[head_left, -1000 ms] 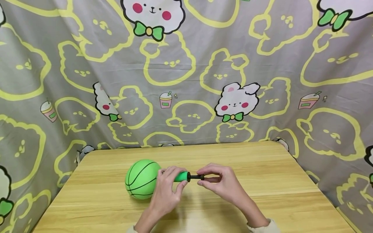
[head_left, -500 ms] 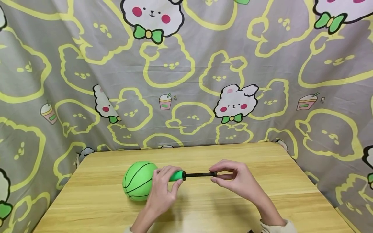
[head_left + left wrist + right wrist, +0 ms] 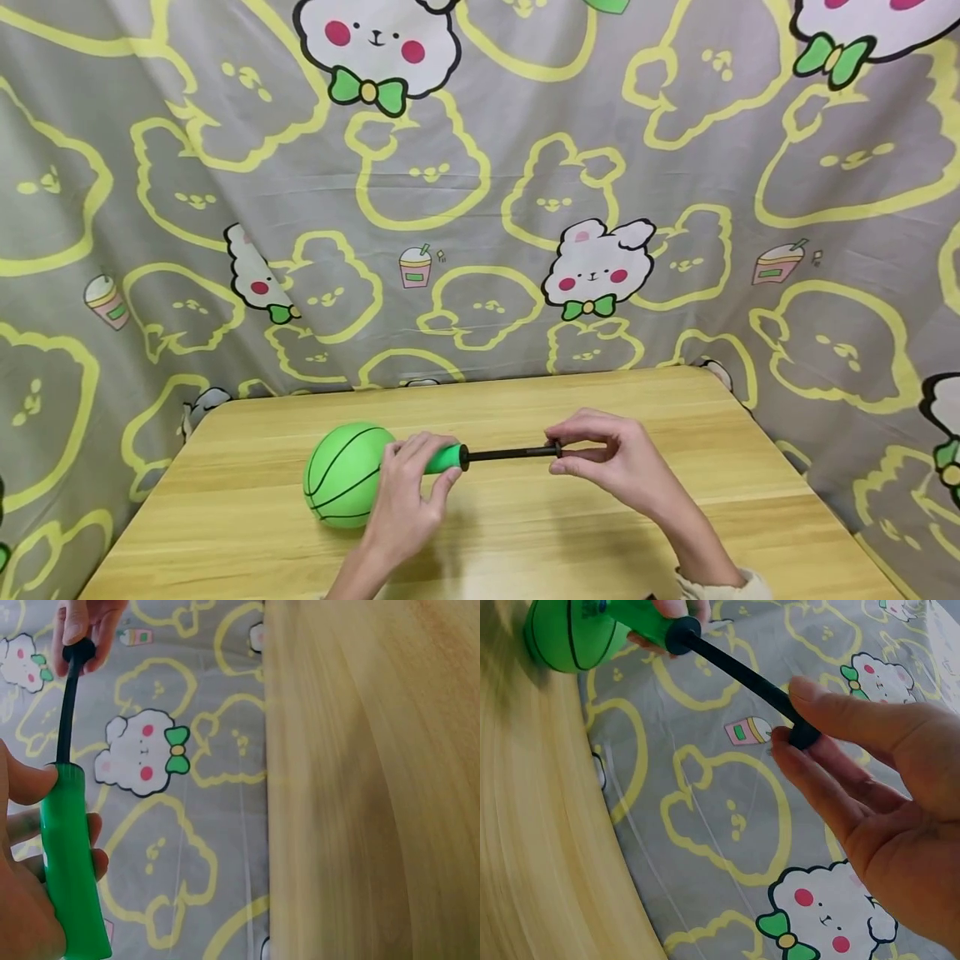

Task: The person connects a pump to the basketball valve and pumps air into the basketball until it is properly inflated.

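A green hand pump (image 3: 71, 862) with a black plunger rod (image 3: 510, 454) lies across between both hands. My left hand (image 3: 408, 500) grips the green barrel, its fingers curled round it. With thumb and fingers my right hand (image 3: 611, 458) pinches the black knob (image 3: 804, 735) at the rod's outer end, and a long stretch of rod shows outside the barrel. The green ball (image 3: 345, 475) with black lines, like a small basketball, sits on the table at the barrel's left end. My left hand hides that end of the pump and part of the ball in the head view.
The wooden table (image 3: 525, 542) has its back edge against a grey curtain (image 3: 480, 167) printed with yellow outlines and white cartoon animals. The curtain also hangs along the left and right sides.
My right hand has moved to the right with the knob, drawing the black rod far out of the barrel. The left hand and ball have shifted slightly left in view.
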The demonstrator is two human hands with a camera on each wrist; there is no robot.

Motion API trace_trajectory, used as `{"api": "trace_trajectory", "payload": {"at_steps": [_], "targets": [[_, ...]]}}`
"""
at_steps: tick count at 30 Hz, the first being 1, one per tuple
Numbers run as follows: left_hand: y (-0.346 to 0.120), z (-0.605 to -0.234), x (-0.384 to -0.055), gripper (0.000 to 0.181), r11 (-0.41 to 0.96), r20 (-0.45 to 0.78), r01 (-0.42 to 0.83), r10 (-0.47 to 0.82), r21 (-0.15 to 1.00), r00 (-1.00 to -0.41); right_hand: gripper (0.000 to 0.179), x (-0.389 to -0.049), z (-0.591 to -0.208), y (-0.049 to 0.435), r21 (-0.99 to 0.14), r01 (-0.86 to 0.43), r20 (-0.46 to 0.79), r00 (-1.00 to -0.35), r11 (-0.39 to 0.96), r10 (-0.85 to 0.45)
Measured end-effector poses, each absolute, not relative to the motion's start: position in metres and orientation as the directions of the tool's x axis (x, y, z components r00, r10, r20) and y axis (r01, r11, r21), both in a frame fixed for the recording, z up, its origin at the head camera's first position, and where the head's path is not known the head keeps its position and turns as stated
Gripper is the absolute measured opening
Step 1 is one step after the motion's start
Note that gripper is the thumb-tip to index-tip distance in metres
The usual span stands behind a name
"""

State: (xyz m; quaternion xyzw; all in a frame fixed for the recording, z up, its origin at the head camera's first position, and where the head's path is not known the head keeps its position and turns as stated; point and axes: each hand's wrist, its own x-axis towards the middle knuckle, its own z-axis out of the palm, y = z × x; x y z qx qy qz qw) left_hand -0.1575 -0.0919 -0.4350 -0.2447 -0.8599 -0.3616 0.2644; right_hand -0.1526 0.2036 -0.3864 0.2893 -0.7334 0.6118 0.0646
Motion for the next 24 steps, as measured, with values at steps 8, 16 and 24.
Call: {"api": "trace_trajectory", "payload": {"at_steps": [8, 16, 24], "targets": [[-0.091, -0.433, -0.155, 0.027, 0.614, 0.658, 0.622, 0.212, 0.485, -0.722, 0.027, -0.151, -0.388, 0.192, -0.87, -0.489, 0.456, -0.846, 0.061, -0.276], [-0.085, -0.438, -0.152, 0.025, 0.613, 0.674, 0.638, 0.22, 0.467, -0.705, 0.028, -0.149, -0.393, 0.184, -0.853, -0.518, 0.486, -0.835, 0.069, -0.256], [-0.08, -0.438, -0.15, 0.026, 0.606, 0.682, 0.648, 0.224, 0.462, -0.696, 0.029, -0.15, -0.396, 0.171, -0.864, -0.5, 0.472, -0.842, 0.052, -0.26]]}}
